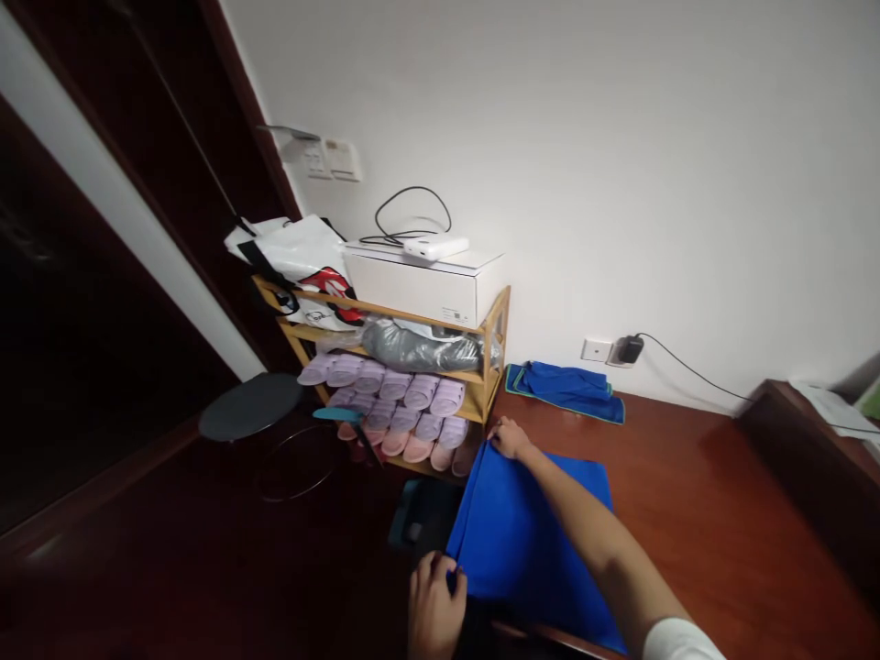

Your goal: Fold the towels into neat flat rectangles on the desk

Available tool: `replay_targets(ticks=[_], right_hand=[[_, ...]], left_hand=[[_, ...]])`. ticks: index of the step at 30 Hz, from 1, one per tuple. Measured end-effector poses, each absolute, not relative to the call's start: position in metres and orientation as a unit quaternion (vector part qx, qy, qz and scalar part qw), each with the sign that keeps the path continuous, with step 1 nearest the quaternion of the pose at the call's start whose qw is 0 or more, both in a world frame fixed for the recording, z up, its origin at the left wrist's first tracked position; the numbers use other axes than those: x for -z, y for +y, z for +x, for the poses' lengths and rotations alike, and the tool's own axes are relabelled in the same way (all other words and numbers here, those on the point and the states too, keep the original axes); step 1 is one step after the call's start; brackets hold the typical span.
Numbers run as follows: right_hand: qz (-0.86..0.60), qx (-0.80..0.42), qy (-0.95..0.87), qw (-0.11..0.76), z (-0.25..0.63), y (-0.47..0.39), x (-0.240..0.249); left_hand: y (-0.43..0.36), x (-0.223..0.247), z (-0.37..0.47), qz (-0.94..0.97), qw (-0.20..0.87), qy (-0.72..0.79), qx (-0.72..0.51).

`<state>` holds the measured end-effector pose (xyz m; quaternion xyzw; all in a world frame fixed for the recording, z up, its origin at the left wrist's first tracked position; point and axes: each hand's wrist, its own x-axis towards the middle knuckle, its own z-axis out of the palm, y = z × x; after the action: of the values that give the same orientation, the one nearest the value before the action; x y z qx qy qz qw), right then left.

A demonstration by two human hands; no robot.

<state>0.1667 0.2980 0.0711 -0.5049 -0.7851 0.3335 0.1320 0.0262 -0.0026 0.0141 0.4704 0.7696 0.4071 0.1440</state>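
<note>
A bright blue cloth [533,536] lies folded over on the reddish-brown wooden table, its near part reaching the table's front edge. My right hand [509,438] grips its far left corner, fingers closed and the arm stretched across the cloth. At the near left corner, my left hand [436,600] has its fingers curled round the edge. Between both hands the left edge runs fairly straight, with two layers visible along it. Beyond them, against the wall, more blue cloths [567,390] with green edging lie in a folded pile.
Left of the table stands a wooden rack [474,403] with lilac and pink slippers [395,385], a white box [419,284] and a bag [302,257]. A round stool [251,406] is further left. A black plug [629,348] trails a cable along the wall.
</note>
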Motion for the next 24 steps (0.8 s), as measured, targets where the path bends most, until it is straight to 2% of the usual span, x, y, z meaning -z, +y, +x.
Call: replay_targets(ticks=[6, 13, 19, 24], right_hand=[[-0.465, -0.264, -0.841, 0.084, 0.157, 0.292, -0.040], [-0.402, -0.259, -0.874, 0.080, 0.155, 0.298, -0.049], [-0.354, -0.279, -0.880, 0.151, 0.218, 0.301, -0.109], [-0.349, -0.298, -0.843, 0.282, 0.334, 0.272, -0.184]], left_hand=[[-0.004, 0.032, 0.016, 0.467, 0.158, 0.765, -0.414], [-0.003, 0.027, 0.004, 0.477, 0.169, 0.798, -0.328], [-0.001, -0.041, -0.003, 0.459, 0.188, 0.760, -0.420], [0.014, -0.127, -0.002, 0.523, 0.127, 0.689, -0.486]])
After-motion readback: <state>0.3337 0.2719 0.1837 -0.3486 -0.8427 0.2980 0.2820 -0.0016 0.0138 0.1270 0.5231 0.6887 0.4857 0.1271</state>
